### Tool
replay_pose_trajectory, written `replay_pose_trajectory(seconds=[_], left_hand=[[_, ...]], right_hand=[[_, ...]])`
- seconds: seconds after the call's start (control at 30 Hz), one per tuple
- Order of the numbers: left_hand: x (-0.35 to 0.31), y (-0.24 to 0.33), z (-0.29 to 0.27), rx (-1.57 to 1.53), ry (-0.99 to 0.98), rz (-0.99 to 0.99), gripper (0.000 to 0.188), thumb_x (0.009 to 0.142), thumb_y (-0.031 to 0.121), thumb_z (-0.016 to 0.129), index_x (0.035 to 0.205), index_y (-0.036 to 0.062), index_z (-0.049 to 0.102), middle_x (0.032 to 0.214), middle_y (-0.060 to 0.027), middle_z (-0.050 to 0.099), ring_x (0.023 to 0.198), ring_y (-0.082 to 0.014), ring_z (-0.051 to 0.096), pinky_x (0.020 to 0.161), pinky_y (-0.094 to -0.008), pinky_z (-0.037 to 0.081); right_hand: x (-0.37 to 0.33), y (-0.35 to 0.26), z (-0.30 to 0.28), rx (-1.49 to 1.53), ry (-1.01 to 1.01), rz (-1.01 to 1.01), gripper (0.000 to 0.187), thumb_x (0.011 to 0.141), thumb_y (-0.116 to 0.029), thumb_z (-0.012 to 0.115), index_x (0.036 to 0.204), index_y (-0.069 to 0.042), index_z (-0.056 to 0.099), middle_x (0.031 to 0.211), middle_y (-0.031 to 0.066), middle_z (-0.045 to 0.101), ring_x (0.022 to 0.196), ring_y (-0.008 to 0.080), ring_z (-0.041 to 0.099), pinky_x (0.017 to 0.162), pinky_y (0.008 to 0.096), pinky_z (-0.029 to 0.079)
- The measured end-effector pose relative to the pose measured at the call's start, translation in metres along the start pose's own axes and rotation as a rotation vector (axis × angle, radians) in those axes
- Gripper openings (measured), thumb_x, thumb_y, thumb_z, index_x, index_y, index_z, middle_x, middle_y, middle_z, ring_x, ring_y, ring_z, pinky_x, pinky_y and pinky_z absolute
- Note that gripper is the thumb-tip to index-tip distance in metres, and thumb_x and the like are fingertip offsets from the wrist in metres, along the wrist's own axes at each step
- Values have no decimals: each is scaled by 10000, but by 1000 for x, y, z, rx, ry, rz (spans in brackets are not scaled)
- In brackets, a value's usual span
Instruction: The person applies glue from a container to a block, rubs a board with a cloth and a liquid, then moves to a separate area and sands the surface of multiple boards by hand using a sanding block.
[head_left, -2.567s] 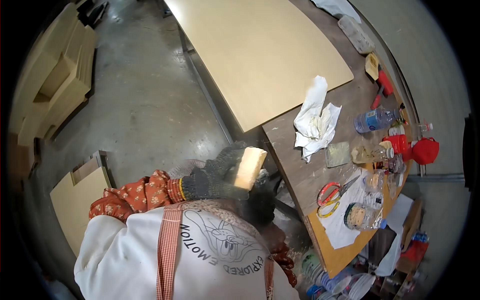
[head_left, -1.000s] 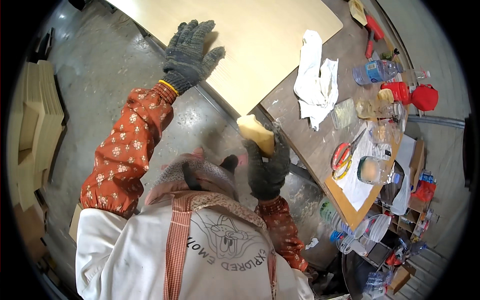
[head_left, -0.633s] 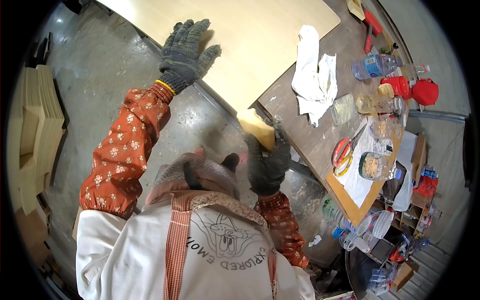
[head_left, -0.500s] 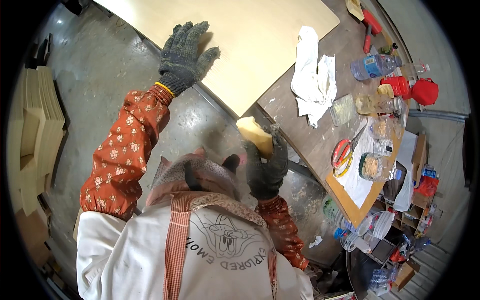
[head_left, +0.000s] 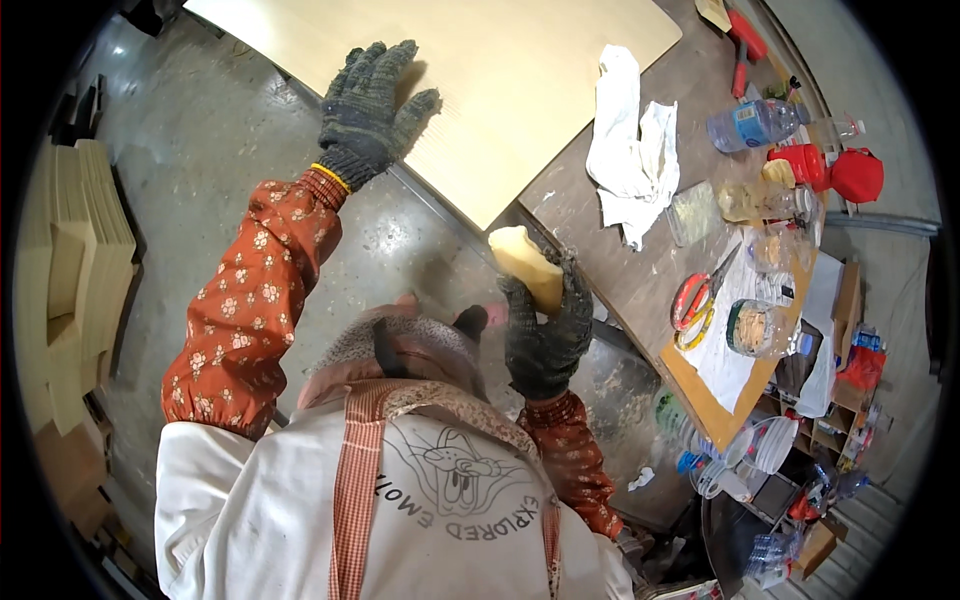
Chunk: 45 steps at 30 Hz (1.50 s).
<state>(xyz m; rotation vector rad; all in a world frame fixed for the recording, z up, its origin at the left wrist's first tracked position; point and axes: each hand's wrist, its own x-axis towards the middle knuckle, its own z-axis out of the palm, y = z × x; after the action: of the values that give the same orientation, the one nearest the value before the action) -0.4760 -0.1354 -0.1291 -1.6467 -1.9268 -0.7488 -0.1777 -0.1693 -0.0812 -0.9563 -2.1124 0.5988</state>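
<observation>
A large pale board (head_left: pixel 500 90) lies flat on the brown worktable (head_left: pixel 560 205), one corner pointing toward me. My left hand (head_left: pixel 365 110), in a dark grey knit glove, rests on the board's left edge with fingers stretched out. Off the board's near corner, my right hand (head_left: pixel 545 335), gloved alike, is closed around a pale yellow block (head_left: pixel 527 265) that looks like a sponge or sanding block. Thumb and fingers clasp its lower end; its upper end sticks out. The block is apart from the board.
To the right on the table lie a white cloth (head_left: pixel 632 150), scissors (head_left: pixel 700 308) with red and yellow handles, a water bottle (head_left: pixel 755 125) and a clear jar (head_left: pixel 757 328). Stacked pale boards (head_left: pixel 85 260) stand at the far left. Cluttered shelving (head_left: pixel 830 425) is at the lower right.
My right hand has shifted slightly to the right with the yellow block in it. My left hand stays on the board.
</observation>
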Motion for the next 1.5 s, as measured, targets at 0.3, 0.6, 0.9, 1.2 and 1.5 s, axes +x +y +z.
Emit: replay_pose_trajectory(seconds=[0.3,0.6,0.9,1.2,1.5], left_hand=[[1,1,-1,-15,5,-37,585,799,409,647,1262,98,473,1220,-120,538,1154,-298,488,989,-446,369],[1,4,-6,-1,-34,-71,586,824,420,613,1287,95,463,1243,-139,532,1186,-317,477,1001,-450,367],[1,7,-4,-3,-84,-147,589,826,464,598,1295,137,462,1247,-139,527,1180,-317,479,1007,-454,359],[-2,5,-4,-49,-77,-155,596,837,499,564,1310,154,449,1280,-145,494,1214,-330,438,1022,-466,330],[-2,6,1,-57,-58,-191,612,827,516,565,1328,195,422,1292,-148,475,1229,-330,419,1019,-485,326]], right_hand=[[-14,6,8,10,39,-61,492,752,-72,732,1175,24,500,1108,179,573,982,303,585,818,369,493],[-24,9,22,-116,20,-152,499,715,-108,768,1133,1,518,1055,172,596,937,343,590,828,411,473],[-27,10,30,-280,-14,-320,443,735,-116,757,1098,-15,523,1034,137,615,912,301,606,790,400,470],[-20,11,31,-343,-24,-376,454,730,-106,763,1105,-9,526,1008,141,626,888,305,612,757,401,471],[-18,7,33,-357,-28,-353,439,733,-84,753,1108,-13,538,991,164,621,886,338,597,763,415,471]])
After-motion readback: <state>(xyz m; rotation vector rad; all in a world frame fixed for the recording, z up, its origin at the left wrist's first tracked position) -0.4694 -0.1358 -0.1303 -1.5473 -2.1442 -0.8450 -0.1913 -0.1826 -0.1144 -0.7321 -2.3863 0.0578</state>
